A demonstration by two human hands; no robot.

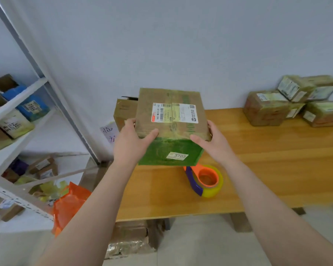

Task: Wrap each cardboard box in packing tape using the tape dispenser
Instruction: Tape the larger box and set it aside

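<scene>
I have the cardboard box between both hands over the left part of the table, tilted so its labelled top and green front face me; my left hand grips its left edge, thumb across the top; my right hand grips the right edge the same way; the tape dispenser lies on the table just below the box, touched by neither hand; another brown box stands behind at the left; a pile of boxes sits far right against the wall.
</scene>
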